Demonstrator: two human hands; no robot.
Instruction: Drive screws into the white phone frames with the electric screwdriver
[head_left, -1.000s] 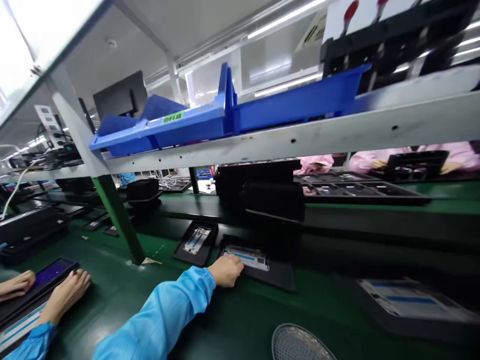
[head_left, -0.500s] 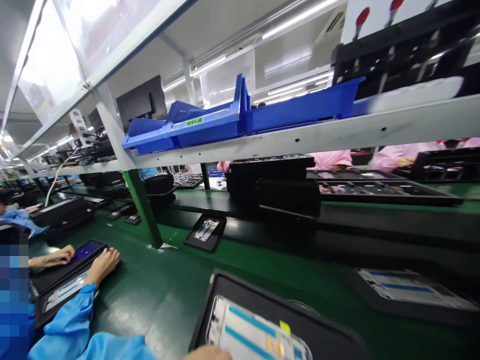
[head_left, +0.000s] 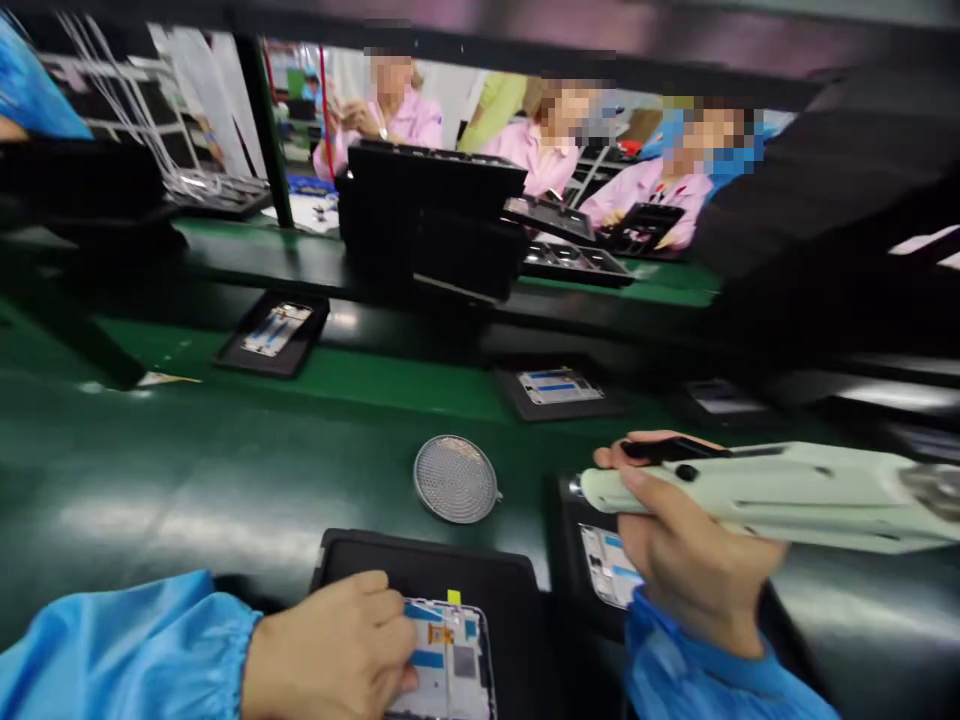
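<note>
My right hand (head_left: 686,545) is wrapped around a pale green electric screwdriver (head_left: 795,497), held nearly level with its tip to the left. Below it, partly hidden by that hand, a metal-framed device panel with blue strips (head_left: 604,565) lies in a black tray. My left hand (head_left: 337,645) has its fingers curled over the left part of another open device panel (head_left: 465,660), which has blue strips, an orange flex cable and a yellow tab. That panel rests in a black tray (head_left: 427,552). What the left fingertips hold, if anything, is hidden.
A round silver dish with a dimpled surface (head_left: 456,480) stands beyond the near tray. Farther back, black trays with device panels (head_left: 277,330) lie along a dark strip. Black boxes (head_left: 431,225) stand behind them, and people in pink (head_left: 540,150) sit across the bench.
The view has swung right and down, away from the neighbouring worker and the blue shelf bins. My right hand with the screwdriver, my left hand and the silver dish are now visible.
</note>
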